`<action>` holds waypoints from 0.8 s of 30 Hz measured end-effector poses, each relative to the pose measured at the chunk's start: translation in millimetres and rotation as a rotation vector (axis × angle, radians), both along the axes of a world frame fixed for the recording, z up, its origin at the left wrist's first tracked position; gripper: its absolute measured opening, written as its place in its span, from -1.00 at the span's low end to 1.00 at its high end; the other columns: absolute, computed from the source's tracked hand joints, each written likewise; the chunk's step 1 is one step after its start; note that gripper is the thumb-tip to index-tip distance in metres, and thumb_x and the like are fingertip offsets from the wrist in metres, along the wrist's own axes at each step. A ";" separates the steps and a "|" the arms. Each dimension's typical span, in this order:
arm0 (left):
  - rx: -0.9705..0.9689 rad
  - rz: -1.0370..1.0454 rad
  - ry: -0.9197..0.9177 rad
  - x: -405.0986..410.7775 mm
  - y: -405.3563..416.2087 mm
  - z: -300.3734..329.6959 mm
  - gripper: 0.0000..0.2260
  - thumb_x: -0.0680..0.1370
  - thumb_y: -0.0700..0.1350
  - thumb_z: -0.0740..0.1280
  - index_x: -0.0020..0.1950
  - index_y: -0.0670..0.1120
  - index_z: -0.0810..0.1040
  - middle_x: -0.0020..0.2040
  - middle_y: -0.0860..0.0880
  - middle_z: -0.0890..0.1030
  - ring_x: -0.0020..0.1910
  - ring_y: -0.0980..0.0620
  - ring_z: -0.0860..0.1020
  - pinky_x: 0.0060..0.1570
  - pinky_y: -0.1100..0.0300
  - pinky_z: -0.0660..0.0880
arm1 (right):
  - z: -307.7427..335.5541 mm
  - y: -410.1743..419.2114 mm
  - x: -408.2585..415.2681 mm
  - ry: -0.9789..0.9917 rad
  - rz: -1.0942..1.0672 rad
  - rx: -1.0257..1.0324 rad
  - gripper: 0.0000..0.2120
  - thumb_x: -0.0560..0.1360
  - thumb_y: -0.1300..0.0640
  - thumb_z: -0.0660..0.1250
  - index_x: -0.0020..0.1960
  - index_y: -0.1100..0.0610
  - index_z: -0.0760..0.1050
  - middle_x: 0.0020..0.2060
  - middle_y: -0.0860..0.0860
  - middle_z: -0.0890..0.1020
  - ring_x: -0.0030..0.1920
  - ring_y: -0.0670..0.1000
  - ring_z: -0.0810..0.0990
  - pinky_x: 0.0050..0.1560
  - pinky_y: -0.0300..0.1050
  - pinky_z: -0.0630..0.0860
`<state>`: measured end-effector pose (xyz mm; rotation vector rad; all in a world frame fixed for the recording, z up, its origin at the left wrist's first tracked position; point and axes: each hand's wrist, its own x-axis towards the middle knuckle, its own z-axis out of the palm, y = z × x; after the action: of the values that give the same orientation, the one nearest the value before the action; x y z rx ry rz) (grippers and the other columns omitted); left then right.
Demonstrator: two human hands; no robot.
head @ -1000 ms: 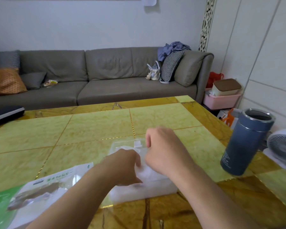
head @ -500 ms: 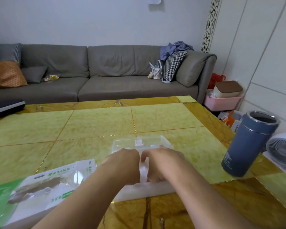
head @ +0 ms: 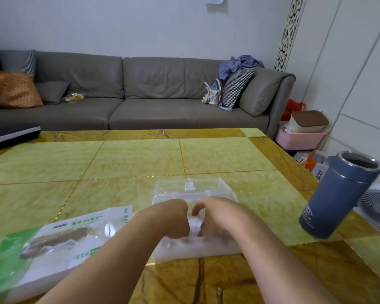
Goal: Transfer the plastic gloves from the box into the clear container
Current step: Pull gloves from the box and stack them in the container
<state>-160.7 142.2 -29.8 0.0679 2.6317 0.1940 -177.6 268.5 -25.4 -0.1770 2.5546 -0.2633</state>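
Stage: we judged the transfer to be well along, with a white stack of plastic gloves point(head: 194, 224) already lying inside the clear container point(head: 193, 189) and our hands pressing it down.
Left hand: our left hand point(head: 171, 218) was down in the container, knuckles up and fingers bent onto the gloves; we could not tell whether it pinched them or only pushed on them.
Right hand: our right hand point(head: 215, 218) sat just beside the left, also in the container, its fingers curled down onto the same stack; the grip itself was hidden by the back of the hand.
Gloves: they filled the near half of the container, showing white through its front wall, while the far half looked see-through and unfilled.
Container: it stood on the yellow table point(head: 127, 159), directly in front of us, open at the top.
Box: the green-and-white box point(head: 53, 244) lay flat at our left, just beside the container, with something pale visible through its window; whether more gloves remained in it, we could not tell.
Left to do: in our judgement, settling the stack flat, then checking the box for leftovers.
Nearby: a blue flask point(head: 338, 194) stood at the right, well apart from the work.
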 end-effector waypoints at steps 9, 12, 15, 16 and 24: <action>0.043 -0.073 0.149 30.3 -16.7 18.9 -0.71 0.63 -0.25 0.18 0.35 -0.11 0.40 0.12 -0.04 0.54 -0.01 -0.04 0.54 -0.07 0.13 0.51 | -2.7 -2.9 26.7 0.313 -0.009 0.027 -0.61 0.61 0.10 0.24 0.40 -0.13 0.52 0.34 -0.03 0.59 0.23 0.09 0.62 0.21 0.03 0.59; 0.260 -0.032 0.382 50.8 -39.9 18.3 -0.67 0.64 -0.18 0.24 0.39 0.04 0.43 0.27 0.05 0.53 0.15 0.00 0.57 0.13 0.01 0.58 | 7.5 -10.5 40.7 0.482 -0.004 0.118 -0.71 0.62 0.15 0.23 0.26 -0.07 0.57 0.19 -0.04 0.63 0.15 0.10 0.64 0.07 0.00 0.59; 0.431 0.056 0.627 75.5 -76.8 18.6 -0.78 0.65 -0.09 0.25 0.28 0.12 0.50 0.13 0.18 0.54 0.08 0.15 0.54 0.10 0.10 0.56 | 17.9 -21.5 52.9 0.618 -0.037 0.125 -0.72 0.61 0.17 0.21 0.23 -0.06 0.57 0.11 -0.04 0.63 0.08 0.11 0.64 -0.04 -0.02 0.55; 0.440 0.122 0.695 83.4 -91.6 18.1 -0.84 0.64 -0.07 0.24 0.17 0.12 0.52 0.04 0.18 0.55 0.01 0.17 0.54 0.03 0.09 0.57 | 19.4 -27.0 56.5 0.679 -0.040 0.102 -0.69 0.60 0.19 0.21 0.24 -0.06 0.57 0.10 -0.06 0.63 0.08 0.09 0.63 -0.03 -0.03 0.56; 0.019 0.463 0.455 111.3 -205.6 -6.4 -0.78 0.58 -0.17 0.19 -0.05 0.07 0.59 -0.18 0.06 0.60 -0.25 0.04 0.60 -0.22 0.07 0.62 | -14.6 -126.1 100.7 0.592 0.545 -0.414 -0.50 0.58 0.27 0.20 0.47 -0.05 0.43 0.34 -0.18 0.47 0.38 -0.10 0.37 0.41 -0.17 0.39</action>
<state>-49.4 -63.4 -36.2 -0.5579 3.0598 0.3993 -76.9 142.4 -40.1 -1.2451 2.8412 -0.5885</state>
